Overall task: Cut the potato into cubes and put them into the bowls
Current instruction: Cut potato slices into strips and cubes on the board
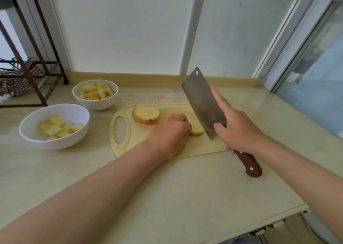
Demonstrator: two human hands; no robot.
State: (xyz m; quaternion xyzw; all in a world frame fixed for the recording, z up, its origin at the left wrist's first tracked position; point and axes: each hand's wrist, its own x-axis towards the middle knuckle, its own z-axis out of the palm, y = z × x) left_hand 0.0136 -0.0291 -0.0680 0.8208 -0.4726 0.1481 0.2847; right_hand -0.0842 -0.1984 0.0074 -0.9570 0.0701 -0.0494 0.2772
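Cubing step: left hand (pixel 170 130) is pinning the potato slab (pixel 197 131) on the cutting board (pixel 118 143) with curled fingers while right hand (pixel 239 130) is gripping the cleaver (pixel 202 102), raised just beside it; knuckles ought to be guiding the blade, fingertips tucked, for even strips before filling the bowls (pixel 55 145).

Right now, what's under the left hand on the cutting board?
A potato piece lies under the left hand on the cutting board; only its right end shows, beside the knife. The rest is covered by the hand, so its size and shape cannot be seen.
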